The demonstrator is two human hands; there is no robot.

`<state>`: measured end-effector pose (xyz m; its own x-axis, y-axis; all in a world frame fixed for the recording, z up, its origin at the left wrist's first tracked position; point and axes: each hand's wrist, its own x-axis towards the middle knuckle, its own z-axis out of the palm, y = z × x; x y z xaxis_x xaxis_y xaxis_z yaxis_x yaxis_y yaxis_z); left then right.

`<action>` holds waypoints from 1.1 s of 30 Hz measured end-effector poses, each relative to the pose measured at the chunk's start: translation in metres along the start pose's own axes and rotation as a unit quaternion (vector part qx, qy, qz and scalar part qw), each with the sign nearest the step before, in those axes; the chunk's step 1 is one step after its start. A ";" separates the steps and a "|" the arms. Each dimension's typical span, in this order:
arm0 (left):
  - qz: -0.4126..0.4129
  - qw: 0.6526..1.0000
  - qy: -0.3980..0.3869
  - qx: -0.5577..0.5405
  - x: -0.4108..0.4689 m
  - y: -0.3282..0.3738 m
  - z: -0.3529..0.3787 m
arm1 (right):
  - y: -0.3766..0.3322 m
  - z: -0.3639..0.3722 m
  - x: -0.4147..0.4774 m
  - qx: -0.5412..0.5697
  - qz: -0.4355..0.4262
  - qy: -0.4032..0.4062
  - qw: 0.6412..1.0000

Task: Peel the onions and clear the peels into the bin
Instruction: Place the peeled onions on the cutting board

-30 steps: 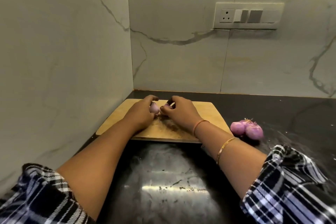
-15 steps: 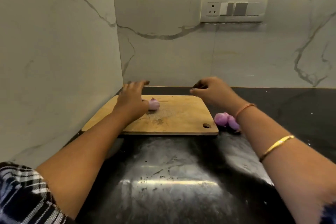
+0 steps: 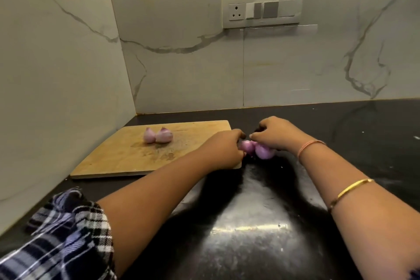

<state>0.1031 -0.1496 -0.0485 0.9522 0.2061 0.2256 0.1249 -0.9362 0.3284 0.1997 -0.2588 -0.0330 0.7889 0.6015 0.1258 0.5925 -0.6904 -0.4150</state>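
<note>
Two pale peeled onion pieces lie side by side on the wooden cutting board. Just off the board's right end, on the black counter, sit two purple onions. My left hand has its fingers curled round the left purple onion. My right hand curls over the right one from above, fingertips meeting the left hand's over the onions. No bin is in view.
The black counter is glossy, with small white specks. Marble walls close the corner on the left and behind. A switch and socket panel is on the back wall. Checked sleeves show at the bottom edge.
Both hands left the board, where two peeled pieces now lie, and moved right to the purple onions beside it. The view shifted right too.
</note>
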 end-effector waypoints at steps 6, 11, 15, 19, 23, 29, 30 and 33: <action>-0.007 0.999 0.026 -0.024 0.005 0.003 0.007 | 0.003 0.005 0.005 0.020 0.036 0.003 0.999; -0.030 0.996 0.062 -0.047 0.000 0.000 0.007 | 0.005 0.008 0.005 0.047 0.020 0.040 0.998; -0.076 0.985 0.131 -0.079 -0.015 -0.017 -0.012 | -0.004 0.007 -0.004 0.155 -0.053 0.164 0.973; -0.119 0.973 0.194 -0.037 -0.045 -0.058 -0.048 | -0.034 0.009 -0.016 0.258 -0.128 0.193 0.938; -0.148 0.970 0.184 -0.049 -0.079 -0.106 -0.078 | -0.072 0.032 -0.018 0.257 -0.165 0.122 0.944; -0.221 0.964 0.140 -0.036 -0.091 -0.148 -0.087 | -0.125 0.069 -0.010 0.265 -0.143 0.056 0.952; -0.217 0.966 0.139 -0.034 -0.090 -0.150 -0.086 | -0.135 0.073 -0.008 0.265 -0.139 0.054 0.953; -0.204 0.968 0.138 -0.037 -0.085 -0.153 -0.081 | -0.158 0.084 -0.006 0.227 -0.137 0.060 0.962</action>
<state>-0.0196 -0.0012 -0.0433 0.7157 0.6330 0.2953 0.4454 -0.7392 0.5051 0.0873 -0.1194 -0.0442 0.6422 0.6670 0.3778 0.6703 -0.2495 -0.6989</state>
